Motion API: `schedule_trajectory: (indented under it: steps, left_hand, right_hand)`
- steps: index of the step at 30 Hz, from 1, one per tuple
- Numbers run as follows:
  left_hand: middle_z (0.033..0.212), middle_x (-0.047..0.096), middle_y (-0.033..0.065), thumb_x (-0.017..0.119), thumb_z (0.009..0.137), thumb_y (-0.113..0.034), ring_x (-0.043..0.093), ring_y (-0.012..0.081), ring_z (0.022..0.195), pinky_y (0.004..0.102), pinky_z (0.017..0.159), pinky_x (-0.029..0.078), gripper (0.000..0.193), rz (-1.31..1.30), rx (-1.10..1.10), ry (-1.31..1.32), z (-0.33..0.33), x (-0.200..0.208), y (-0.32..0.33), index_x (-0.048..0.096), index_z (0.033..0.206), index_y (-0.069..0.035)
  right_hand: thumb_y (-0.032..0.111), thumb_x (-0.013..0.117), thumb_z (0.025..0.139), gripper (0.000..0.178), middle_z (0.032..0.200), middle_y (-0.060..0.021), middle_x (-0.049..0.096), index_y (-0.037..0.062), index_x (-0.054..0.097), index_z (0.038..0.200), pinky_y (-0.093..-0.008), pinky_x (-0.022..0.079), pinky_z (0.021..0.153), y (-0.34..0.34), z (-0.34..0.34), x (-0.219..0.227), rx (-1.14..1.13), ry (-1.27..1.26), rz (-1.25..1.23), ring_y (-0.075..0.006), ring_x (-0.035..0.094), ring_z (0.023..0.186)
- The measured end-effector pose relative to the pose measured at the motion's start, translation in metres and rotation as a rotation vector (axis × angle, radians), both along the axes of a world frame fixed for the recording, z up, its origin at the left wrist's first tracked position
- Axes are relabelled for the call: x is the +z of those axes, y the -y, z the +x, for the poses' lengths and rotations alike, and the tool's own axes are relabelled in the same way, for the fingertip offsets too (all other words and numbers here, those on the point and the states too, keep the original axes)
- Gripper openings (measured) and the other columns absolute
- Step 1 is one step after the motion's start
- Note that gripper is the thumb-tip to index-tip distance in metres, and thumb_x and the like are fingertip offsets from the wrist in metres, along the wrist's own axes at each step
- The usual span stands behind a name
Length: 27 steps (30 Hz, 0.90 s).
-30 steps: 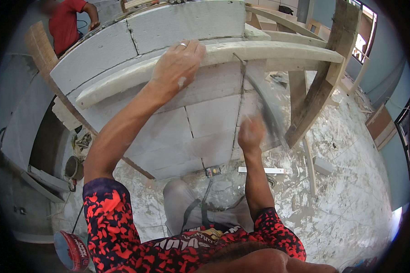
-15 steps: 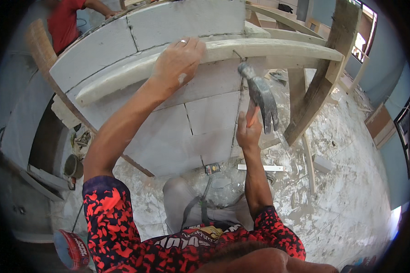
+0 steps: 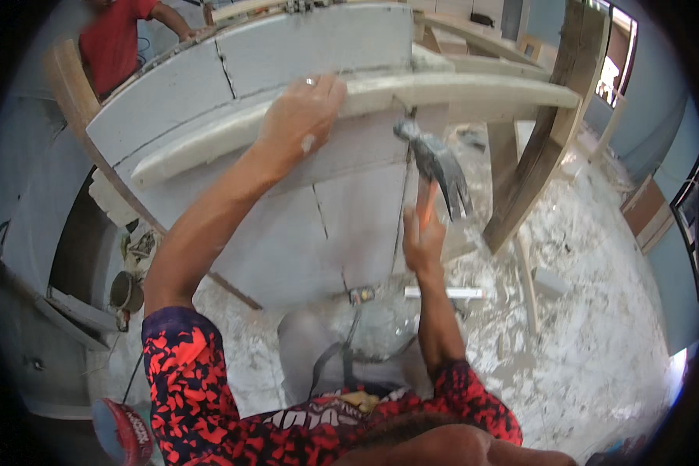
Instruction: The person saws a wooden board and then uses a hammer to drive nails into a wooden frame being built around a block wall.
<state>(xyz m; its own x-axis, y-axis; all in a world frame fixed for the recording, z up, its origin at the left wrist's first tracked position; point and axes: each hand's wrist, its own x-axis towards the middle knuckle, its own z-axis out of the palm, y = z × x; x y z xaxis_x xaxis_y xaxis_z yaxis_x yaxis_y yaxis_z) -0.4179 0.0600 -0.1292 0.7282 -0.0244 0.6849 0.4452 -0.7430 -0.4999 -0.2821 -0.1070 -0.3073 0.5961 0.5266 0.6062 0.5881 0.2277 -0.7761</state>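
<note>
My left hand (image 3: 303,116) is closed over the top of a pale wooden board (image 3: 458,89), which runs across the face of a light grey block wall (image 3: 287,217). In my right hand (image 3: 425,242) is a claw hammer (image 3: 439,167) with an orange handle and a dark metal head. The hammer's striking face is up close to the board's lower edge, where a nail showed a moment ago; now that spot is blurred. The claw points down toward me. At its right end the board meets an upright timber (image 3: 540,140).
Behind the wall at the left, a person in a red shirt (image 3: 113,46) rests a hand near its top. A red-rimmed bucket (image 3: 120,431) stands at lower left. On the dusty floor lie a white level-like bar (image 3: 443,293), a grey block (image 3: 550,283) and a wood strip (image 3: 526,279).
The hammer head has shifted slightly left and up beside the nail's spot. My left hand stays on the board. The whole view has moved a little.
</note>
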Motion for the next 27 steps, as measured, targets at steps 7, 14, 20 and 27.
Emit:
schedule_trajectory:
  steps: [7, 14, 20, 27]
  left_hand:
    - [0.090, 0.056, 0.0123, 0.055, 0.074, -0.002, 0.059, 0.0298, 0.087, 0.0384, 0.074, 0.050, 0.016, 0.009, -0.001, 0.012, -0.015, 0.004, -0.001, 0.049, 0.089, -0.002]
    - [0.091, 0.056, 0.0118, 0.056, 0.073, -0.002, 0.059, 0.0298, 0.088, 0.0391, 0.075, 0.050, 0.018, -0.033, 0.026, -0.001, -0.003, 0.008, 0.000, 0.049, 0.089, -0.003]
    - [0.092, 0.057, 0.0118, 0.056, 0.073, -0.002, 0.059, 0.0300, 0.091, 0.0383, 0.076, 0.050, 0.018, -0.004, 0.041, 0.000, -0.012, 0.004, 0.000, 0.050, 0.090, -0.002]
    - [0.092, 0.057, 0.0129, 0.055, 0.075, -0.001, 0.059, 0.0301, 0.091, 0.0380, 0.078, 0.050, 0.016, -0.031, 0.034, -0.006, 0.000, 0.001, -0.002, 0.050, 0.091, -0.002]
  right_hand:
    - [0.032, 0.046, 0.092, 0.033, 0.058, -0.0053, 0.049, 0.0071, 0.050, 0.071, -0.0294, 0.036, 0.049, 0.053, -0.019, 0.031, 0.268, 0.141, 0.709, -0.0175, 0.045, 0.051]
    - [0.021, 0.053, 0.092, 0.025, 0.076, -0.0089, 0.058, 0.0016, 0.057, 0.107, -0.0311, 0.047, 0.069, 0.011, 0.002, -0.028, -0.048, 0.136, 0.138, -0.0224, 0.056, 0.066]
    - [0.062, 0.041, 0.091, 0.058, 0.051, -0.0005, 0.039, 0.0077, 0.043, 0.068, -0.0292, 0.033, 0.042, 0.036, -0.007, 0.024, 0.322, 0.136, 0.839, -0.0140, 0.038, 0.043]
    - [0.028, 0.051, 0.092, 0.034, 0.062, -0.0124, 0.051, 0.0044, 0.052, 0.068, -0.0372, 0.047, 0.057, -0.007, 0.010, -0.005, -0.079, 0.142, 0.101, -0.0261, 0.051, 0.056]
